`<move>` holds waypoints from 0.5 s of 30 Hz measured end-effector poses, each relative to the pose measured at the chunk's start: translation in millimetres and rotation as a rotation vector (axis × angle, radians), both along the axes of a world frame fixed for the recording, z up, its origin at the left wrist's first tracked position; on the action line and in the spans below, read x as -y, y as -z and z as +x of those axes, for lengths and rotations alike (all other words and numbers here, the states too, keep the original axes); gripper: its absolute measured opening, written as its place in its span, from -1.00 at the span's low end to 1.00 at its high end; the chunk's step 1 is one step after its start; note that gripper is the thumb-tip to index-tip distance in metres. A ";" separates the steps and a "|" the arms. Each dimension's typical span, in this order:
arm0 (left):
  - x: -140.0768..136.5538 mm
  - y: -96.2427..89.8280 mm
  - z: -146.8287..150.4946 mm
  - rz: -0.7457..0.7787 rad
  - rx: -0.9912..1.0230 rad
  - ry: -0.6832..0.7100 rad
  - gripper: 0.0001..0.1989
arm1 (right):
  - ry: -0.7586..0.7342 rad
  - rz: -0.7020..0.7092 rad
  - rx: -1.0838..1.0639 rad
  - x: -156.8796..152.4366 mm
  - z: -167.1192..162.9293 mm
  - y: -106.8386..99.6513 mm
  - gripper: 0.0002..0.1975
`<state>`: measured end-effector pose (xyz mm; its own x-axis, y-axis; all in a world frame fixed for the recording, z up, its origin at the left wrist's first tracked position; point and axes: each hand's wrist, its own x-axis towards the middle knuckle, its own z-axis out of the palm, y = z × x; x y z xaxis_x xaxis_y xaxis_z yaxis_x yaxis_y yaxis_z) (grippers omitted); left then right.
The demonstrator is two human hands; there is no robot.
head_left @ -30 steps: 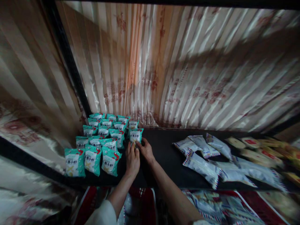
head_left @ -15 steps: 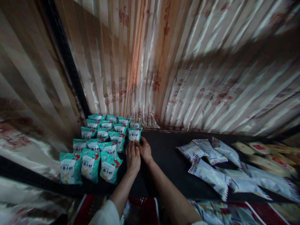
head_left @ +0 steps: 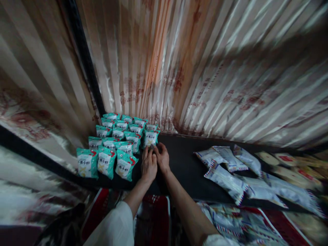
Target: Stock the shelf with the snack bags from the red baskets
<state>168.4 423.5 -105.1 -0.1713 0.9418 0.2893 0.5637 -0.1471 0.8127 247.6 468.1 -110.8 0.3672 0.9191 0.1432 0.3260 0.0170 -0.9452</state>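
Small teal-and-white snack bags (head_left: 125, 166) stand upright in several rows at the left of a black shelf (head_left: 179, 160). At the right end of these rows, one snack bag (head_left: 151, 136) stands in front of another. My left hand (head_left: 149, 165) is at its lower edge, fingers close together and pointing forward. My right hand (head_left: 162, 158) meets it from the right with curled fingers. Both sets of fingertips close in on the bag's bottom, which they partly hide. The two hands touch or nearly touch each other.
Long white packets (head_left: 228, 181) with striped ends lie loosely on the right of the shelf. Past them are blurred pale packages (head_left: 287, 171). Pleated patterned curtain (head_left: 192, 85) hangs behind, with a dark post (head_left: 84, 51) at left. Red baskets (head_left: 159, 222) with packets are below.
The view has tilted and shifted, so the bags appear higher and slightly right. My hands stay at the same snack bag, with the right fingers drawn in closer over the left fingertips.
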 end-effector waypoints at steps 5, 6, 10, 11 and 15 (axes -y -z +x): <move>79.1 -0.8 -22.0 0.099 0.103 0.052 -0.66 | 0.094 0.072 -0.187 70.2 -18.4 -10.6 -0.58; 98.5 2.4 -28.6 0.115 0.121 0.068 -0.65 | 0.104 0.073 -0.235 88.3 -23.6 -10.7 -0.60; 164.1 28.0 -63.2 0.023 0.155 0.070 -0.68 | 0.035 0.004 -0.385 161.3 -50.5 4.3 -0.67; 174.1 36.8 -73.9 -0.029 0.163 0.025 -0.69 | -0.020 -0.046 -0.410 176.9 -58.6 12.3 -0.68; 184.4 71.7 -118.2 -0.372 0.180 -0.318 -0.71 | -0.197 -0.285 -0.263 215.2 -88.7 56.0 -0.72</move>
